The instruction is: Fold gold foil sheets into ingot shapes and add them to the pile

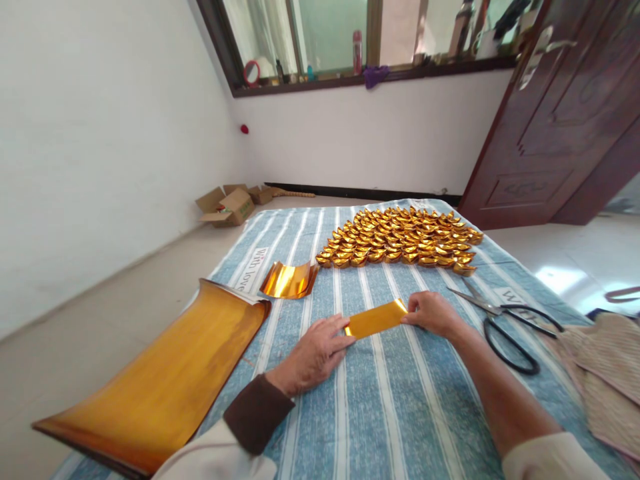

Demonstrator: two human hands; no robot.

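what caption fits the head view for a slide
Both hands press a gold foil strip flat on striped cloth.

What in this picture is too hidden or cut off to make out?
Head view:
- Small gold foil strip: both ends covered by left hand and right hand.
- Large curled gold foil sheet: near corner cut by bottom edge.
- Black-handled scissors: blades cover printed cloth lettering.

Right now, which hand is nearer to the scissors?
Right. The right hand rests just left of the scissors, on one end of the gold paper. The left hand is farther, at the paper's other end.
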